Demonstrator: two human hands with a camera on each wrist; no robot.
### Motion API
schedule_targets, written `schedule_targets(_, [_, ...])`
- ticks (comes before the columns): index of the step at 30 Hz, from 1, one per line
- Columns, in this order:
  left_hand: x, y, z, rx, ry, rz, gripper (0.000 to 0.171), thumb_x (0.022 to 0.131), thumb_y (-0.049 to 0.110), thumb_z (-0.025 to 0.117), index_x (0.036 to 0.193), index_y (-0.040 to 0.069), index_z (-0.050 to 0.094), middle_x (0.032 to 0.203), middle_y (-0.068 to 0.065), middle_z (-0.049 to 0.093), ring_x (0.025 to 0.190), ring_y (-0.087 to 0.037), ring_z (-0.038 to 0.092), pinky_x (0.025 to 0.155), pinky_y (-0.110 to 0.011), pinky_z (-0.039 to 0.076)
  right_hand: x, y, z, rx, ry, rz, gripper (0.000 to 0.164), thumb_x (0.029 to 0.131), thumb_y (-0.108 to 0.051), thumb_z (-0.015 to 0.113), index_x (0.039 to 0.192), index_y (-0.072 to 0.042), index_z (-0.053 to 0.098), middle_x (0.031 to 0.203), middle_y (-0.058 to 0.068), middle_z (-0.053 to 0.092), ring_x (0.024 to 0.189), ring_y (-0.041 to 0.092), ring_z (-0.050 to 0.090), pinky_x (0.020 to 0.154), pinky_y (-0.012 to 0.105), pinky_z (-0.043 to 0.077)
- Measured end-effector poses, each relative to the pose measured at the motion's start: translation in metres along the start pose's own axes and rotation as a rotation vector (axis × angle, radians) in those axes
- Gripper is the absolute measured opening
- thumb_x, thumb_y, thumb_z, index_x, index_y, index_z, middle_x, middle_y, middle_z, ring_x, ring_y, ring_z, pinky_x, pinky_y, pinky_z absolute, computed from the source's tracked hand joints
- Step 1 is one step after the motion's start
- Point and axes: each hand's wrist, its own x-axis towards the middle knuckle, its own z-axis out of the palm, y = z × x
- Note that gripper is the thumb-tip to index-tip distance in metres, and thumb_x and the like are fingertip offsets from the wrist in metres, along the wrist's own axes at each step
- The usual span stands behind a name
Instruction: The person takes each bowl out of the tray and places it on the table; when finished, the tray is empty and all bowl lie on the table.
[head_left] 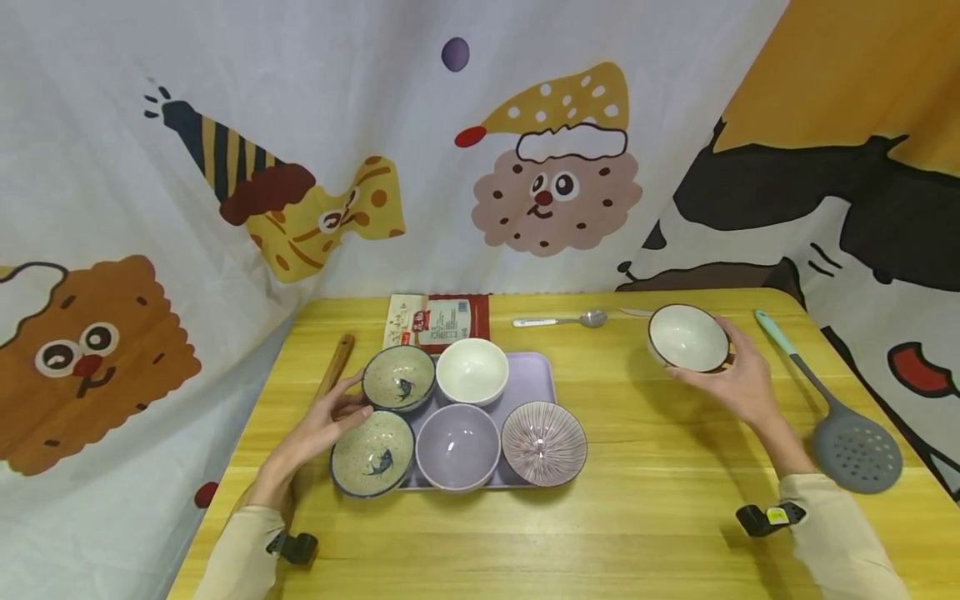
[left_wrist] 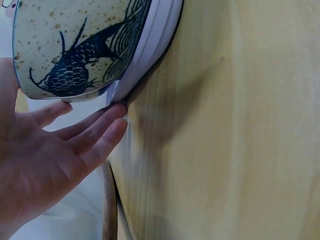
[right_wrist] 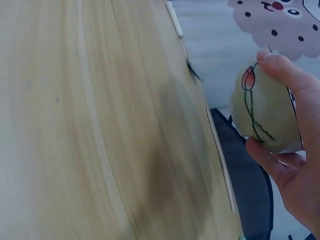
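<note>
Sleeves (head_left: 238,554) lie nearest us; beyond them our left hand (head_left: 322,425) rests, fingers loosely extended, beside two fish bowls (head_left: 372,454) and the lilac tray (head_left: 534,375), where a light touch seems wisest. Our right hand (head_left: 741,382) pinches the brown-rimmed bowl (head_left: 688,337) above the bench (head_left: 615,533); we should keep it level, clear of the spoon (head_left: 592,318) farther left.

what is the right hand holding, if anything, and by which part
The right hand holds the brown-rimmed bowl by its outer wall, with the grip spread around its side.
</note>
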Motion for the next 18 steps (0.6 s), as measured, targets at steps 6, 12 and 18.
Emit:
schedule_targets(6, [0.000, 0.001, 0.000, 0.016, 0.014, 0.016, 0.068, 0.101, 0.018, 0.061, 0.158, -0.001, 0.028, 0.138, -0.037, 0.054, 0.121, -0.047, 0.060, 0.097, -0.049, 0.054, 0.002, 0.013, -0.011, -0.005, 0.040, 0.032, 0.104, 0.070, -0.024, 0.092, 0.155, -0.002, 0.036, 0.146, 0.033, 0.043, 0.118, 0.050, 0.050, 0.069, 0.007, 0.033])
schedule_targets(12, [0.000, 0.000, 0.000, 0.017, 0.016, 0.029, 0.063, 0.101, 0.017, 0.060, 0.155, -0.001, 0.035, 0.138, -0.035, 0.055, 0.122, -0.047, 0.060, 0.098, -0.048, 0.053, 0.002, 0.026, -0.021, -0.041, 0.046, 0.105, 0.108, 0.073, -0.028, 0.090, 0.159, -0.002, 0.028, 0.156, 0.035, 0.031, 0.132, 0.058, 0.039, 0.088, 0.056, 0.047])
schedule_targets(18, [-0.001, 0.002, 0.000, 0.002, -0.008, 0.014, 0.061, 0.101, 0.019, 0.059, 0.155, 0.001, 0.036, 0.141, -0.034, 0.053, 0.125, -0.047, 0.057, 0.101, -0.052, 0.051, 0.002, 0.033, -0.030, -0.087, 0.050, 0.175, 0.110, 0.076, -0.035, 0.088, 0.160, -0.004, 0.024, 0.157, 0.036, 0.030, 0.134, 0.061, 0.037, 0.095, 0.075, 0.038])
